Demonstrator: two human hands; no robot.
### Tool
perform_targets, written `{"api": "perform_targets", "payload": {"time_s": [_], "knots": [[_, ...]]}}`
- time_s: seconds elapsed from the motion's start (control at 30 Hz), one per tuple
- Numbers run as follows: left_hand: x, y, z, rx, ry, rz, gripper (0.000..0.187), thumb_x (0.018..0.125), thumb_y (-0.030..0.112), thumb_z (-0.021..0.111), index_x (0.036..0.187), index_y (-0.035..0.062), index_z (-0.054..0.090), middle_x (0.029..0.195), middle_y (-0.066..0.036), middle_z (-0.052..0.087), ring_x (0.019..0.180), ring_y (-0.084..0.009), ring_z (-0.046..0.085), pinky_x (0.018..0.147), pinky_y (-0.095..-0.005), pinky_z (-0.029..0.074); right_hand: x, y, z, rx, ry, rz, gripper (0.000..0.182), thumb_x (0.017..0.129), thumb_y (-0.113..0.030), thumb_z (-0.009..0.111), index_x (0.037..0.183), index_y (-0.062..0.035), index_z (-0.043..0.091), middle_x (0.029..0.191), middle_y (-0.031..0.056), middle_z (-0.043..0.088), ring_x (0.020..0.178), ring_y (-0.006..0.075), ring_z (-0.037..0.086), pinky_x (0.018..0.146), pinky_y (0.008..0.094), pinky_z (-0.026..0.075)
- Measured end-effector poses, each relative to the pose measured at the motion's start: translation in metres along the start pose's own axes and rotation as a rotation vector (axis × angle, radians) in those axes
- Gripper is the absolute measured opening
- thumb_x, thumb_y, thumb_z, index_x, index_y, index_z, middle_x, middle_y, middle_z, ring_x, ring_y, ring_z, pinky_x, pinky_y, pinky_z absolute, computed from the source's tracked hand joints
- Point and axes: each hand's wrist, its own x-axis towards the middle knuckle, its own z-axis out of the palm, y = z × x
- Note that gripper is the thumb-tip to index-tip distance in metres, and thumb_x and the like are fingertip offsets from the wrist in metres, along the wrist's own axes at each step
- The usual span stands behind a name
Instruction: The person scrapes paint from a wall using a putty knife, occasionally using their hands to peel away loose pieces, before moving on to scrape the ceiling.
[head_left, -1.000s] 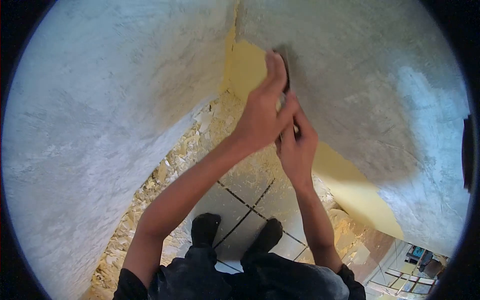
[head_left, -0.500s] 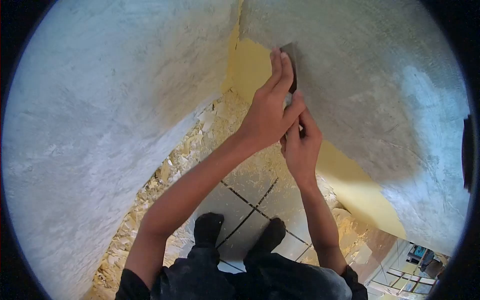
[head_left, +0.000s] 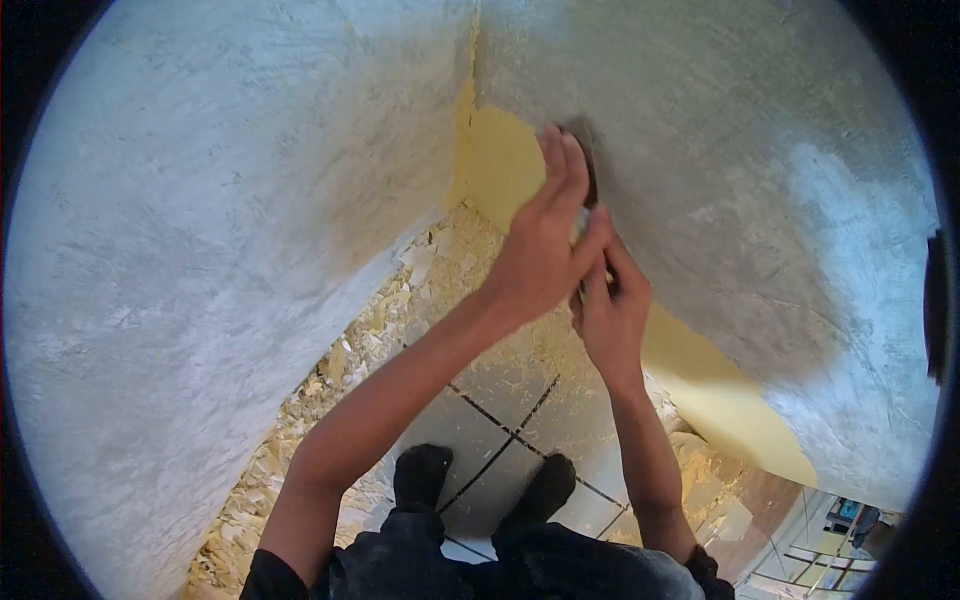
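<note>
A scraper with a wide, dark flat blade lies with its edge against the right wall, at the border of a remaining yellow paint patch. My right hand is closed around its handle, which is mostly hidden by the fingers. From the left, my left hand also grips the scraper, its fingers stretched along the blade and its thumb near the handle. The two hands touch each other. Bare grey plaster surrounds the blade above and to the right.
The left wall meets the right one at a corner with a yellow strip. Paint flakes cover the floor along the walls. My feet stand on grey tiles. A yellow band runs low on the right wall.
Both hands and the scraper appear slightly lower in view, but the walls and floor have shifted down too. The grip looks the same, and the yellow patch looks slightly smaller at its top edge.
</note>
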Motion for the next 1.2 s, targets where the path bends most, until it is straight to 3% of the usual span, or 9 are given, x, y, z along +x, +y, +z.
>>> {"api": "perform_targets", "payload": {"time_s": [0.23,0.3,0.43,0.53,0.63,0.8,1.03,1.1,1.2], "knots": [[-0.007,0.002,-0.003,0.030,-0.092,0.076,0.067,0.093,0.015,0.055,0.146,-0.0081,0.022,0.150,-0.032,0.025,0.141,-0.0394,0.026,0.113,-0.0387,0.026,-0.013,-0.011,-0.001,0.019,0.024,0.176,0.037,0.097,-0.005,0.050,0.134,0.0007,0.052,0.119,0.0107,0.066,0.081,0.0080,0.056,0.066,0.0243,0.049],[0.001,-0.005,-0.004,-0.056,0.013,-0.002,0.068,0.093,0.015,0.055,0.147,-0.0074,0.020,0.150,-0.032,0.023,0.142,-0.0383,0.024,0.114,-0.0396,0.024,0.002,-0.006,0.010,-0.038,0.016,-0.008,0.037,0.097,-0.004,0.049,0.134,0.0013,0.052,0.114,0.0123,0.068,0.081,0.0095,0.057,0.067,0.0258,0.050],[-0.001,-0.007,-0.007,-0.073,-0.029,0.059,0.069,0.093,0.016,0.055,0.147,-0.0082,0.019,0.151,-0.032,0.022,0.142,-0.0382,0.024,0.115,-0.0403,0.023,-0.001,-0.003,0.006,-0.080,0.030,-0.102,0.037,0.097,-0.005,0.049,0.133,0.0001,0.053,0.111,0.0128,0.069,0.081,0.0104,0.058,0.067,0.0260,0.050],[-0.001,-0.007,-0.006,-0.022,-0.052,0.043,0.069,0.093,0.016,0.055,0.146,-0.0099,0.020,0.150,-0.033,0.022,0.142,-0.0387,0.024,0.114,-0.0403,0.024,-0.003,-0.009,0.007,-0.046,0.002,0.093,0.037,0.097,-0.005,0.049,0.133,-0.0015,0.054,0.116,0.0149,0.067,0.083,0.0100,0.058,0.067,0.0260,0.050],[0.003,-0.009,-0.011,-0.079,0.020,-0.020,0.068,0.093,0.016,0.055,0.145,-0.0110,0.019,0.150,-0.034,0.022,0.141,-0.0398,0.024,0.114,-0.0402,0.024,0.002,-0.008,0.017,-0.047,-0.021,-0.050,0.037,0.098,-0.007,0.048,0.135,-0.0030,0.052,0.116,0.0127,0.067,0.079,0.0072,0.055,0.065,0.0237,0.049],[0.006,-0.009,-0.007,0.041,-0.012,0.029,0.068,0.094,0.018,0.054,0.145,-0.0111,0.020,0.150,-0.034,0.021,0.141,-0.0422,0.024,0.113,-0.0403,0.027,0.005,-0.016,0.010,-0.007,-0.018,0.095,0.037,0.099,-0.008,0.049,0.136,-0.0019,0.051,0.114,0.0079,0.067,0.074,0.0050,0.053,0.060,0.0221,0.047],[0.000,-0.003,-0.006,0.022,-0.070,0.075,0.067,0.094,0.018,0.053,0.146,-0.0098,0.020,0.149,-0.035,0.022,0.141,-0.0420,0.023,0.113,-0.0404,0.026,-0.005,-0.016,0.007,0.020,0.045,0.128,0.037,0.097,-0.006,0.050,0.134,-0.0007,0.052,0.118,0.0100,0.066,0.075,0.0078,0.057,0.061,0.0230,0.047],[0.006,-0.011,-0.006,-0.081,0.035,0.012,0.067,0.094,0.017,0.054,0.146,-0.0098,0.021,0.149,-0.035,0.023,0.141,-0.0418,0.023,0.113,-0.0406,0.026,0.010,-0.001,0.015,-0.083,0.020,-0.084,0.037,0.097,-0.006,0.051,0.133,0.0003,0.053,0.117,0.0102,0.066,0.072,0.0089,0.058,0.060,0.0239,0.048],[-0.001,-0.009,-0.011,-0.113,0.010,0.041,0.067,0.093,0.016,0.054,0.145,-0.0101,0.021,0.148,-0.035,0.024,0.141,-0.0422,0.023,0.113,-0.0409,0.026,0.001,-0.002,0.013,-0.132,0.026,-0.106,0.036,0.097,-0.007,0.051,0.133,0.0007,0.054,0.120,0.0110,0.065,0.075,0.0077,0.057,0.063,0.0235,0.049]]}}
